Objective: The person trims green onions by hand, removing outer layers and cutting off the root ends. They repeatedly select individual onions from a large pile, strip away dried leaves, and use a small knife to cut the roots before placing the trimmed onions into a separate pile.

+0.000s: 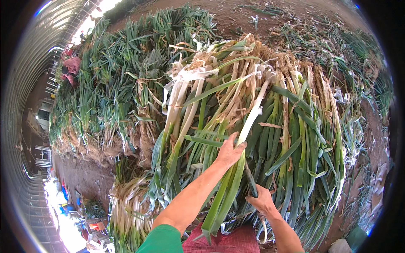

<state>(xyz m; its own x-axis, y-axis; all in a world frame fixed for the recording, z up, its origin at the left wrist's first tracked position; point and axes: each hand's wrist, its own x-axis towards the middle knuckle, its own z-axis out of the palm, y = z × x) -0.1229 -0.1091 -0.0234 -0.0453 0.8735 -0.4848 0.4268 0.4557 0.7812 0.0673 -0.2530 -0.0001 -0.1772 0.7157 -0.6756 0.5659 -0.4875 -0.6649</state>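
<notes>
My left hand (231,150) is closed around a leek-like green onion (250,123), where its white stem turns green; its roots point away from me and its leaves hang toward my lap. My right hand (260,198), lower and to the right, grips a dark, narrow handle-like tool (250,178) whose far end lies close to the held stalk. Its exact kind cannot be told. Under and around both hands lies a big heap of green onions (269,132), roots at the far side. Several peeled white stems (180,104) lie together on the heap's left.
Dense rows of unpeeled green onions (110,79) stand at the left. A smaller bundle (133,202) lies at the lower left. Stripped leaves (329,53) litter the soil (234,15) beyond and to the right. A person in pinkish-red clothing (72,65) is far off at the left.
</notes>
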